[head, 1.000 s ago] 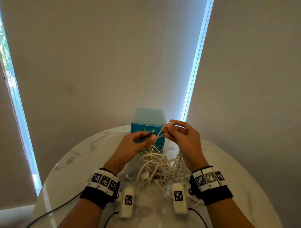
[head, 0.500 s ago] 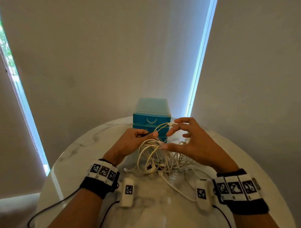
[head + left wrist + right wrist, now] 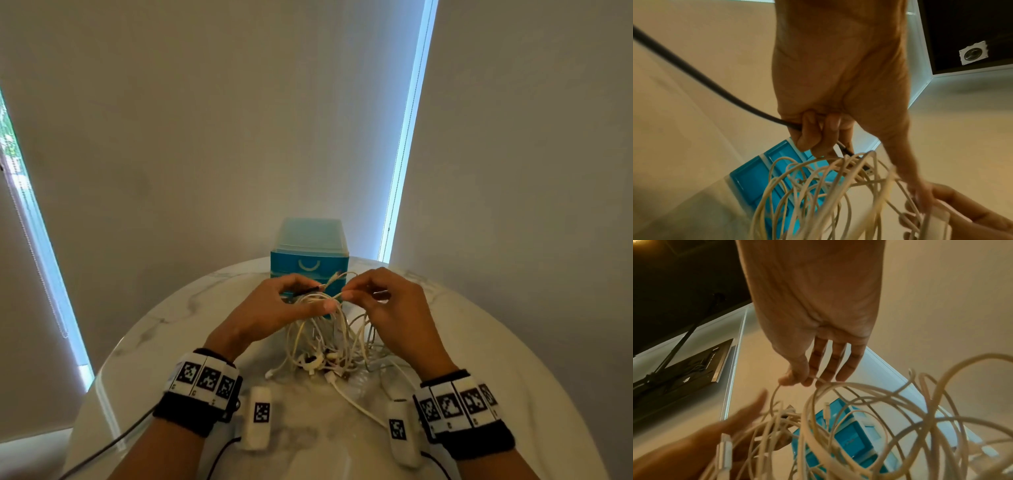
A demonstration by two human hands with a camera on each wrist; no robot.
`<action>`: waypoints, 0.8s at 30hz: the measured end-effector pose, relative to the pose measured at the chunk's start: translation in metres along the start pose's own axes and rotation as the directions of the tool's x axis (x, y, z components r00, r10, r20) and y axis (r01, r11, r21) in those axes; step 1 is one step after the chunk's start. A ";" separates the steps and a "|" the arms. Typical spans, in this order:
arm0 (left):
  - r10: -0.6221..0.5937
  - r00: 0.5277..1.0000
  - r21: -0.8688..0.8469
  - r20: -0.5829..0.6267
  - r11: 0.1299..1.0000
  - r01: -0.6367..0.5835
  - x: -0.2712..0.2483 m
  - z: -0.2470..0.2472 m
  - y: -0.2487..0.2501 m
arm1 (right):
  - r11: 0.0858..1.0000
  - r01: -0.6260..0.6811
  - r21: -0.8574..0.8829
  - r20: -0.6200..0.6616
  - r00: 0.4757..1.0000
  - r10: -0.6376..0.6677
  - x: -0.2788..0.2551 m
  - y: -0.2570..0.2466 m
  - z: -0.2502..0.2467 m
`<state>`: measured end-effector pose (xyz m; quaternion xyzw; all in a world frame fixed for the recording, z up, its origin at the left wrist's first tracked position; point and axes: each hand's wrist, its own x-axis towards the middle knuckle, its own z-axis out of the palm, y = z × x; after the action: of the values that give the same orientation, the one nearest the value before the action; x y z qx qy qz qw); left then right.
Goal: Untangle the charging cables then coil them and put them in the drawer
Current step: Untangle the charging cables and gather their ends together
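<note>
A tangle of white charging cables (image 3: 329, 346) hangs from both hands over the round marble table (image 3: 479, 342). My left hand (image 3: 274, 308) grips a black cable (image 3: 694, 73) and a bunch of white loops (image 3: 818, 186) in its curled fingers. My right hand (image 3: 387, 301) pinches one white strand (image 3: 797, 379) between thumb and forefinger, its other fingers straight. The hands almost touch, just in front of a small blue drawer unit (image 3: 310, 263) whose drawers are closed.
The drawer unit stands at the table's far edge against pale window blinds (image 3: 239, 137). Loose cable ends and plugs (image 3: 325, 373) lie on the table between my wrists. A dark wire (image 3: 113, 442) trails off the left side of the table.
My right hand let go of the raised cable end, spread its fingers, then closed in to pinch a strand beside the left hand. The left hand kept its hold on the bunch.
</note>
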<state>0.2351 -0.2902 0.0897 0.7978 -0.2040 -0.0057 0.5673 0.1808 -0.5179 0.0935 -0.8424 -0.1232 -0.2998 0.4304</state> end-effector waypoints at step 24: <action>0.224 0.974 -0.027 -0.022 0.974 -0.224 0.011 0.005 -0.016 | 0.212 -0.302 0.930 0.234 0.927 0.292 0.013 -0.004 0.008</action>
<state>0.2487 -0.2943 0.0761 0.7613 -0.2872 0.0628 0.5780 0.1924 -0.5095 0.1001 -0.4230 -0.1162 -0.0742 0.8956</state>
